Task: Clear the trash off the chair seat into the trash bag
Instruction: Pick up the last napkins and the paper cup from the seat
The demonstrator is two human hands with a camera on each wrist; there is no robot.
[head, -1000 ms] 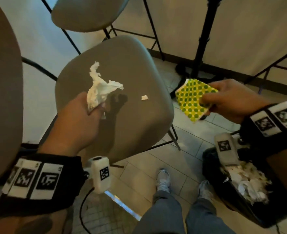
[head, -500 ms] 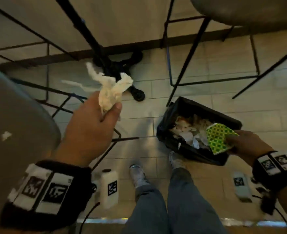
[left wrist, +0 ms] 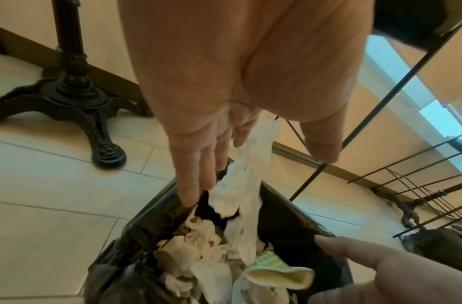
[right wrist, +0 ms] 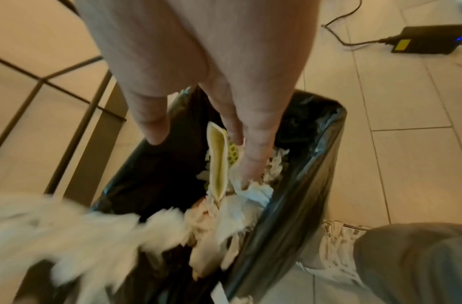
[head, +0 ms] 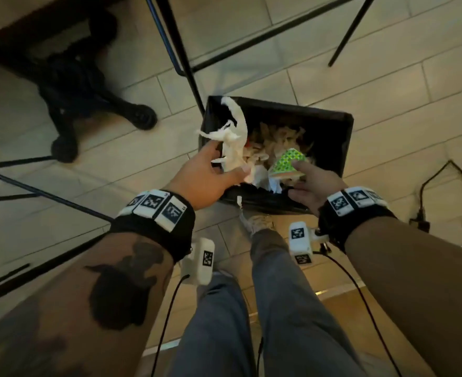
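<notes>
White and soft, the tissue [head: 235,142], light as a feather, dangling over the black trash bag [head: 335,137]. Slipping from the left hand [head: 205,178], fingers spread wide. Easy to pinch anywhere, easy to tear. Green dotted wrapper [head: 288,161]: thin, bendy, resting on the paper heap in the bag. Right hand [head: 312,186] loose too, only fingertips touching it.

Floor: pale rectangular tiles [head: 251,85] with thin grout lines. Black cast-iron pedestal table base [head: 69,85] with splayed feet stands upper left. Thin black metal chair legs [head: 175,44] cross the top of the head view. Black power adapter [right wrist: 430,40] lies on the tiles, cable [head: 439,174] trailing. Grey trousers [head: 292,308], white sneaker [right wrist: 331,244] below.
</notes>
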